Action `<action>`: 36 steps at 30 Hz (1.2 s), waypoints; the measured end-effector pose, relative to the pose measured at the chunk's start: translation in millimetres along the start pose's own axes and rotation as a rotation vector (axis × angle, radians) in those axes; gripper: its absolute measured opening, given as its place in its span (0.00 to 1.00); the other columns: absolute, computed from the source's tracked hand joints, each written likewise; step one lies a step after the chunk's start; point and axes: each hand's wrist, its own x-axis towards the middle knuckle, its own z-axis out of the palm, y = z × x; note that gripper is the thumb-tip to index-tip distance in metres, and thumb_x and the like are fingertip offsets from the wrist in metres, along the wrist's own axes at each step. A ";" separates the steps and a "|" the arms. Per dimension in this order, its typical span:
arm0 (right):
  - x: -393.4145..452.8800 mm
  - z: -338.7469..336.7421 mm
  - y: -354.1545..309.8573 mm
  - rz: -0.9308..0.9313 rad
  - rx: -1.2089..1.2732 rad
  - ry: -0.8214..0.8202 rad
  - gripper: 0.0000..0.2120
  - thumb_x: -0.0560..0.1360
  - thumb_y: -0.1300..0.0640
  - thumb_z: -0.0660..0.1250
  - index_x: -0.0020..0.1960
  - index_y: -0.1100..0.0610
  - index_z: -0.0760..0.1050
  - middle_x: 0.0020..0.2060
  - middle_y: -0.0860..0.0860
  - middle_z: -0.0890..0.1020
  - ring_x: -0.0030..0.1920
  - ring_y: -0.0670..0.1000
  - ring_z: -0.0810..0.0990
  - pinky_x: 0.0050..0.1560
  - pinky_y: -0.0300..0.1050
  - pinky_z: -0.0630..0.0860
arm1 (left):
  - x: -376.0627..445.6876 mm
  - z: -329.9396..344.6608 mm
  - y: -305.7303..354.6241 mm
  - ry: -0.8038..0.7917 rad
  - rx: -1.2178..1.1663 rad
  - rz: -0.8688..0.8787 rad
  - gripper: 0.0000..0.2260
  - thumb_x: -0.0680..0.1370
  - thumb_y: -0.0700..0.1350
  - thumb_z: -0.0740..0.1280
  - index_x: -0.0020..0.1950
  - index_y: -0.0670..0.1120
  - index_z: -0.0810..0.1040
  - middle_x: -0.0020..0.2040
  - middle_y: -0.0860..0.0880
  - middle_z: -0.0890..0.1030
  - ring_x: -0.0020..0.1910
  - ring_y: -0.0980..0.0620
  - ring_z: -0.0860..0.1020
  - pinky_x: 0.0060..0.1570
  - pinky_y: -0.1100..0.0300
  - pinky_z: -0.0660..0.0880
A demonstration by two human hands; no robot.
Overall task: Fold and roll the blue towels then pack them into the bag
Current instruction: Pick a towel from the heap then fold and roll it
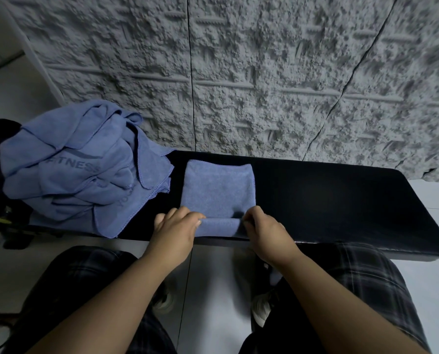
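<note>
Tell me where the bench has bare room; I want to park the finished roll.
Bare: the black bench right of the folded towel, out to its rounded end. Crowded: the left end, under the towel pile; only a narrow strip separates pile and towel.

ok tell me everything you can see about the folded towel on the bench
The folded towel is plain blue, soft terry-like cloth, folded into a neat rectangle lying flat on the black bench. Its near edge is turned up into the start of a roll. The left hand and right hand pinch that roll's ends. It lies just right of the towel pile.
</note>
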 end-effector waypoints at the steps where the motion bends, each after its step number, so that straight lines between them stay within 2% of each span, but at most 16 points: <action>1: -0.1 2.0 -0.1 -0.007 -0.030 0.035 0.07 0.81 0.53 0.54 0.52 0.53 0.68 0.45 0.49 0.76 0.45 0.51 0.73 0.47 0.46 0.69 | -0.6 0.3 -0.1 0.042 0.019 0.005 0.18 0.77 0.49 0.51 0.50 0.51 0.81 0.44 0.52 0.77 0.42 0.48 0.76 0.43 0.55 0.63; 4: -0.2 8.7 3.0 -0.029 -0.184 0.182 0.07 0.80 0.53 0.57 0.52 0.54 0.72 0.48 0.48 0.73 0.48 0.50 0.70 0.46 0.44 0.63 | -1.9 1.3 0.6 0.133 0.046 -0.010 0.11 0.77 0.48 0.57 0.47 0.52 0.79 0.46 0.53 0.75 0.43 0.50 0.73 0.44 0.55 0.63; 6: 0.5 11.4 3.9 -0.098 -0.261 0.329 0.03 0.76 0.56 0.64 0.46 0.55 0.74 0.44 0.50 0.74 0.46 0.53 0.71 0.43 0.45 0.63 | 0.0 0.9 2.2 0.190 0.010 -0.009 0.05 0.75 0.42 0.66 0.47 0.53 0.76 0.47 0.53 0.74 0.46 0.51 0.70 0.46 0.55 0.62; 7: 0.8 12.5 3.3 -0.140 -0.282 0.380 0.03 0.72 0.60 0.68 0.43 0.56 0.74 0.40 0.50 0.74 0.42 0.54 0.71 0.39 0.46 0.64 | 0.4 0.1 4.4 0.197 0.007 0.005 0.11 0.72 0.38 0.70 0.46 0.53 0.73 0.46 0.53 0.73 0.46 0.52 0.68 0.48 0.56 0.61; 9: 1.4 18.0 1.1 -0.224 -0.293 0.379 0.12 0.63 0.68 0.73 0.39 0.56 0.74 0.36 0.52 0.74 0.36 0.54 0.71 0.33 0.45 0.66 | -0.2 -0.7 7.4 0.189 0.028 0.074 0.21 0.64 0.30 0.72 0.44 0.53 0.69 0.44 0.53 0.72 0.46 0.52 0.66 0.47 0.59 0.59; 11: 1.1 23.1 -4.0 -0.266 -0.289 0.354 0.15 0.58 0.72 0.73 0.39 0.57 0.75 0.36 0.52 0.75 0.35 0.53 0.72 0.32 0.41 0.67 | -3.3 0.0 11.1 0.176 0.048 0.102 0.25 0.59 0.28 0.71 0.44 0.53 0.68 0.42 0.54 0.72 0.45 0.52 0.67 0.45 0.60 0.58; 12: 1.2 24.7 -5.5 -0.279 -0.291 0.357 0.14 0.58 0.71 0.71 0.39 0.58 0.75 0.36 0.52 0.75 0.35 0.53 0.73 0.32 0.41 0.68 | -5.8 0.6 12.4 0.170 0.047 0.105 0.23 0.61 0.30 0.70 0.44 0.53 0.68 0.43 0.54 0.72 0.46 0.52 0.67 0.45 0.60 0.59; 15: 0.7 27.0 -5.5 -0.279 -0.264 0.353 0.08 0.64 0.63 0.58 0.40 0.58 0.74 0.36 0.53 0.74 0.35 0.53 0.72 0.33 0.44 0.73 | -14.2 2.2 10.6 0.186 0.049 0.102 0.04 0.73 0.46 0.60 0.48 0.52 0.69 0.48 0.56 0.70 0.50 0.52 0.69 0.47 0.59 0.59; 16: 0.5 27.6 -4.7 -0.280 -0.255 0.343 0.10 0.65 0.60 0.55 0.41 0.58 0.74 0.37 0.53 0.74 0.36 0.54 0.72 0.34 0.45 0.72 | -14.9 2.3 10.8 0.181 0.047 0.099 0.06 0.74 0.51 0.59 0.48 0.52 0.70 0.49 0.56 0.70 0.51 0.52 0.68 0.48 0.59 0.60; 18: 1.1 30.1 -2.7 -0.270 -0.258 0.326 0.12 0.65 0.56 0.56 0.43 0.59 0.73 0.39 0.53 0.74 0.37 0.54 0.71 0.36 0.45 0.69 | -13.9 2.5 10.1 0.153 0.036 0.095 0.11 0.72 0.55 0.65 0.50 0.52 0.70 0.51 0.55 0.71 0.53 0.53 0.68 0.49 0.58 0.62; 21: 4.0 32.2 3.8 -0.253 -0.277 0.311 0.12 0.66 0.56 0.58 0.48 0.57 0.72 0.43 0.53 0.75 0.40 0.53 0.71 0.39 0.44 0.70 | -8.2 1.4 9.4 0.087 -0.007 0.045 0.20 0.66 0.49 0.76 0.52 0.53 0.69 0.51 0.54 0.73 0.53 0.54 0.68 0.48 0.56 0.65; 24: 9.7 28.5 11.9 -0.262 -0.232 0.285 0.11 0.69 0.60 0.63 0.51 0.56 0.72 0.46 0.52 0.75 0.41 0.53 0.71 0.41 0.45 0.72 | -1.9 -1.6 5.9 0.022 -0.048 0.032 0.23 0.65 0.44 0.77 0.52 0.55 0.68 0.51 0.56 0.74 0.53 0.55 0.67 0.50 0.56 0.64; 26: 11.3 25.6 12.9 -0.253 -0.208 0.255 0.12 0.69 0.60 0.61 0.52 0.56 0.72 0.47 0.51 0.75 0.42 0.52 0.72 0.42 0.44 0.72 | -0.3 -3.6 2.2 0.002 -0.035 0.062 0.24 0.66 0.42 0.77 0.53 0.55 0.69 0.52 0.57 0.73 0.55 0.55 0.67 0.52 0.58 0.63; 28: 10.7 24.3 11.5 -0.240 -0.196 0.218 0.14 0.68 0.59 0.57 0.53 0.56 0.73 0.47 0.51 0.76 0.43 0.52 0.72 0.42 0.44 0.73 | -0.8 -4.8 -0.9 -0.010 -0.001 0.099 0.23 0.66 0.41 0.77 0.54 0.54 0.70 0.52 0.57 0.74 0.55 0.54 0.68 0.54 0.59 0.63; 32: 11.3 17.6 11.3 -0.228 -0.130 0.159 0.16 0.68 0.64 0.62 0.56 0.58 0.74 0.51 0.52 0.76 0.46 0.54 0.72 0.46 0.48 0.74 | 2.1 -5.8 -2.6 -0.008 -0.045 0.086 0.18 0.70 0.39 0.73 0.56 0.51 0.73 0.53 0.55 0.76 0.54 0.54 0.68 0.51 0.54 0.73; 36: 12.0 1.4 13.8 -0.173 0.012 0.080 0.13 0.75 0.61 0.64 0.59 0.55 0.74 0.52 0.49 0.76 0.50 0.51 0.72 0.54 0.47 0.71 | 5.2 -8.2 -5.7 -0.099 -0.196 0.025 0.11 0.79 0.45 0.63 0.61 0.48 0.74 0.54 0.53 0.77 0.54 0.52 0.69 0.53 0.60 0.69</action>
